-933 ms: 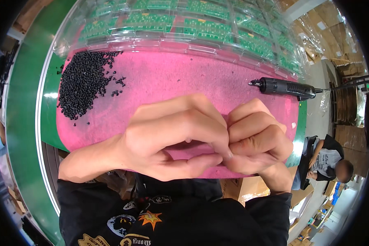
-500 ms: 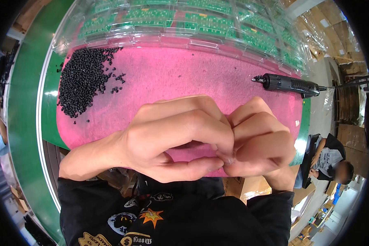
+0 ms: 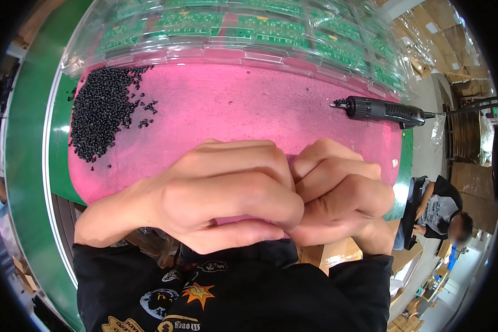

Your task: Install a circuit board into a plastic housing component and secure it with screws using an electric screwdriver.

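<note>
Over the near part of the pink mat, the head view shows the left hand and the right hand touching, fingers curled inward. Each grip is narrow; the fingers hide whatever may lie between them, so I cannot tell if anything is held. Pressed together like this, one hand can probably brace the other.

A heap of small black screw-like pieces sits at the mat's left, its loose edge thinning toward the middle, where single ones are likely easier to pick out. On the right lies a black powered screwdriver, tip pointing inward and cable leading outward, probably to suit a right-hand reach. Beyond, clear plastic trays presumably keep the green circuit boards apart. The mat likely stops small pieces skidding on the green desk.
</note>
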A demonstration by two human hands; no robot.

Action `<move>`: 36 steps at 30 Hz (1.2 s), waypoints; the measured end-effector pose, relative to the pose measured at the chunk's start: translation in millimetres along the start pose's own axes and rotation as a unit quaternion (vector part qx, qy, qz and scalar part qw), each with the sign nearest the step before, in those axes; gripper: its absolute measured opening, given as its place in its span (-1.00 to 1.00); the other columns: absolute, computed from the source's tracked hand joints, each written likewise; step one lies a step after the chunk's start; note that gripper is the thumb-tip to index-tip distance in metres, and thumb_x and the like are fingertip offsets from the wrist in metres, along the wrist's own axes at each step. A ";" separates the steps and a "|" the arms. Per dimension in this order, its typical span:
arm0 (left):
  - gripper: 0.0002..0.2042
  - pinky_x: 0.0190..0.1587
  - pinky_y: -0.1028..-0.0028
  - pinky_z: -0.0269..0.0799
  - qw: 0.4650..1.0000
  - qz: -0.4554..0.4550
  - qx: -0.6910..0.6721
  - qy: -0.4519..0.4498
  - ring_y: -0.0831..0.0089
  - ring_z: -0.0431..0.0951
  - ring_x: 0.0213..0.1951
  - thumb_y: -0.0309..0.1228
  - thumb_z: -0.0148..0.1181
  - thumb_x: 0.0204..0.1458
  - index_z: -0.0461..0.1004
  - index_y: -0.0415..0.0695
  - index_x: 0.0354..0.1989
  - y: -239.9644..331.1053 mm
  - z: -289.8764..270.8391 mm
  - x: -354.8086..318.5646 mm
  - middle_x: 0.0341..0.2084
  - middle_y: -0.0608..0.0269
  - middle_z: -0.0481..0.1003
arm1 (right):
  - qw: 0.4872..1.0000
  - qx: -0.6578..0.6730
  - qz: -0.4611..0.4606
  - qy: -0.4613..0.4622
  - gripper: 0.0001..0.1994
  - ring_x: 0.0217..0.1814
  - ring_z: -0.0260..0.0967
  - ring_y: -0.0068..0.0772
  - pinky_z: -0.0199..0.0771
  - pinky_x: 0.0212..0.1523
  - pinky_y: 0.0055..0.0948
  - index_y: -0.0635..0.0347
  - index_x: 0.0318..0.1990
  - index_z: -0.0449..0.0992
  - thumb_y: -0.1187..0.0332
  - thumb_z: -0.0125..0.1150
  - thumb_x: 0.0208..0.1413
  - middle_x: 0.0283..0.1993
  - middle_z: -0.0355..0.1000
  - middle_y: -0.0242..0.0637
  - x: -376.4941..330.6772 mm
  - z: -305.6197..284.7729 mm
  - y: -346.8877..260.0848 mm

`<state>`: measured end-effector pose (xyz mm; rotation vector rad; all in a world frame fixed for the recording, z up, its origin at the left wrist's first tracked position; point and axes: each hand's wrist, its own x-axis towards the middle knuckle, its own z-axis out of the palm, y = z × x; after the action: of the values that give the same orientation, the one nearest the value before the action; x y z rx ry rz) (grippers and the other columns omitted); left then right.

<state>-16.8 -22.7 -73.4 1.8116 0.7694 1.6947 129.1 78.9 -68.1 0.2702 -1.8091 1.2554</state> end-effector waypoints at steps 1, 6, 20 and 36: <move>-0.91 -0.45 0.41 0.44 1.000 0.000 -0.004 -0.010 0.33 0.45 -0.51 -0.49 0.27 -0.01 0.54 -0.24 -0.49 0.3 -1.4 -0.9 -0.51 0.22 0.39 | 1.000 0.003 0.000 0.001 -0.80 -0.59 0.32 -0.39 0.32 -0.59 -0.49 0.33 -0.56 0.49 0.69 0.42 -0.37 -0.55 0.44 -0.20 0.3 -0.3 -0.5; -0.92 -0.55 0.45 0.31 0.997 -0.053 -0.014 -0.051 0.37 0.40 -0.54 -0.47 0.27 -0.01 0.56 -0.20 -0.48 4.3 -6.1 -0.3 -0.51 0.25 0.33 | 0.991 0.036 0.111 -0.063 -0.80 -0.59 0.32 -0.42 0.26 -0.60 -0.50 0.34 -0.59 0.46 0.70 0.41 -0.35 -0.56 0.43 -0.20 4.0 -8.9 -8.5; -0.77 -0.48 0.33 0.31 0.983 -0.114 0.002 -0.144 0.27 0.40 -0.44 -0.50 0.30 -0.13 0.47 -0.09 -0.25 9.3 -12.1 2.8 -0.45 0.27 0.30 | 0.965 0.122 0.217 -0.081 -0.82 -0.55 0.40 -0.47 0.35 -0.53 -0.54 0.28 -0.61 0.47 0.67 0.41 -0.29 -0.58 0.45 -0.27 -0.1 -11.6 -5.9; -0.84 -0.65 0.52 0.34 0.990 -0.094 -0.020 -0.103 0.43 0.42 -0.61 -0.64 0.34 -0.22 0.53 -0.12 -0.45 6.7 -5.6 4.8 -0.60 0.28 0.28 | 0.943 0.146 0.291 -0.077 -0.81 -0.50 0.43 -0.57 0.36 -0.46 -0.61 0.26 -0.63 0.45 0.66 0.38 -0.26 -0.57 0.45 -0.32 -2.4 -10.6 -9.2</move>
<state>-21.8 -23.9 -64.9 1.7918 0.7851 1.3708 141.9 82.8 -63.0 -0.0160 -1.9008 1.9701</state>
